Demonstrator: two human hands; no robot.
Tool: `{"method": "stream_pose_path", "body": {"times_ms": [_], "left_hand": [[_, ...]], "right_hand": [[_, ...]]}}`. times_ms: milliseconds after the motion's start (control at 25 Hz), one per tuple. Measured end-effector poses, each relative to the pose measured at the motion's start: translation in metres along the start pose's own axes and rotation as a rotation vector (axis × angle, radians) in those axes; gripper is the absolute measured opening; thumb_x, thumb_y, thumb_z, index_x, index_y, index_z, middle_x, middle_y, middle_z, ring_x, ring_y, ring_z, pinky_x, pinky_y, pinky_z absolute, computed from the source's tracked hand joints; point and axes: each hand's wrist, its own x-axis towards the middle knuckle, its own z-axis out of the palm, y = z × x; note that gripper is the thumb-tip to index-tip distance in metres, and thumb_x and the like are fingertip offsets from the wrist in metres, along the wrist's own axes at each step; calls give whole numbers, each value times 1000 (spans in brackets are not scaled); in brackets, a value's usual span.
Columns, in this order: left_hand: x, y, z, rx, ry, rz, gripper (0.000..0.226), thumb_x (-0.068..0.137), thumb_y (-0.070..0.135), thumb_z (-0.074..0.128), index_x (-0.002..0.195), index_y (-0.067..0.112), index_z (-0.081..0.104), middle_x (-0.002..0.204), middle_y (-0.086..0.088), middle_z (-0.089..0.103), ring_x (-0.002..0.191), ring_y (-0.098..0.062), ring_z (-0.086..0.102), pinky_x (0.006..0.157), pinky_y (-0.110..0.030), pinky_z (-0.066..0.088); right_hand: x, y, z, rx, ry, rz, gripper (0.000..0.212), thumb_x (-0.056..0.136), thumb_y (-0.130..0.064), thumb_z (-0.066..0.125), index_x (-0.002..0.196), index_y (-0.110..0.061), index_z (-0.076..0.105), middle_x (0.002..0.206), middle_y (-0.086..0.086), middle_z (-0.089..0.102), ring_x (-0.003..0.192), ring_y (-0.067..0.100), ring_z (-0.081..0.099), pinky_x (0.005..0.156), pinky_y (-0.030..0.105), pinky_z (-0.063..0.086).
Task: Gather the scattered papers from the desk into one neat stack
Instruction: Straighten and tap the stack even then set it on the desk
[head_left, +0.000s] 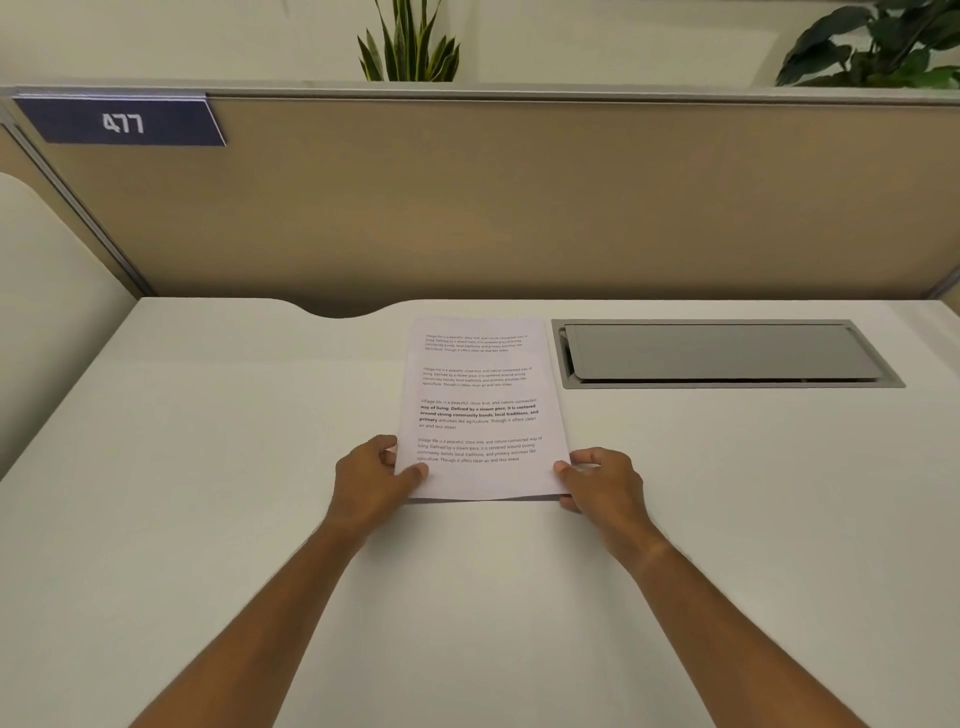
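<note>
A stack of white printed papers (480, 395) lies on the white desk (208, 467), near its middle, with the long side running away from me. My left hand (371, 480) grips the stack's near left corner, thumb on top of the sheet. My right hand (602, 480) grips the near right corner the same way. The near edge of the stack is lifted slightly off the desk, and a thin shadow shows beneath it. The sheets look aligned; how many there are I cannot tell.
A grey cable hatch (722, 353) is set into the desk just right of the papers. A tan partition (493, 208) with a blue "477" sign (122, 122) closes off the back. Plants (408, 41) stand behind it.
</note>
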Motion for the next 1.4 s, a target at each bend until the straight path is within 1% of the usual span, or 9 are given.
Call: {"method": "stream_pose_path", "body": {"times_ms": [80,200,280,360,480,560,920,1080,1400], "left_hand": [[-5,-1,-1,118,-51,97,46,69,24,84,109,25,62,99,1,64,85,-19,64,70,-22,48],[-6,-1,-2,274,-77,151,79,62,25,89,133,11,55,113,-9,57,92,-23,61,80,-30,50],[-6,-2,-2,331,-91,163,90,62,26,89,139,6,48,118,-12,56,97,-24,59,86,-32,50],[-6,-3,-3,362,-104,171,91,62,27,89,141,7,47,119,-12,55,100,-26,59,88,-35,51],[-6,-5,-3,399,-109,176,89,64,26,87,141,9,47,120,-10,54,104,-26,58,91,-37,50],[-5,-5,-3,394,-104,180,86,65,25,87,140,9,49,120,-10,54,103,-26,58,92,-38,50],[0,-1,-2,394,-101,212,84,62,21,89,137,10,53,118,-9,58,94,-21,58,89,-35,51],[-1,0,-1,396,-94,215,83,62,20,89,137,10,53,117,-10,58,96,-24,59,89,-36,51],[-1,0,-1,406,-88,194,83,63,21,89,137,11,51,121,-10,58,99,-25,60,90,-37,51]], "right_hand": [[-3,2,-2,-78,-20,-47,36,83,-21,77,115,-11,64,104,5,69,87,25,71,74,27,56],[-8,3,-6,-182,-76,-121,48,75,-18,84,118,-11,64,97,5,70,87,21,67,66,20,48],[-8,2,-7,-247,-97,-130,52,73,-15,84,120,-10,62,105,9,72,92,23,67,71,23,49],[-8,2,-6,-297,-93,-148,52,74,-15,84,120,-9,61,111,11,71,98,27,67,77,26,50],[-8,2,-5,-356,-83,-176,52,73,-16,84,119,-8,60,112,11,70,99,28,66,74,23,46],[-7,3,-4,-363,-83,-181,51,73,-14,83,118,-8,61,112,10,71,98,27,66,69,22,44],[-3,4,-3,-433,-38,-191,46,72,-16,83,112,-9,62,104,7,72,83,20,58,69,23,39],[-4,4,-3,-448,-30,-203,44,73,-18,84,111,-10,62,104,6,72,82,19,57,55,16,34],[-5,3,-2,-461,-23,-213,42,74,-17,83,110,-9,63,106,7,73,83,18,57,62,21,38]]}}
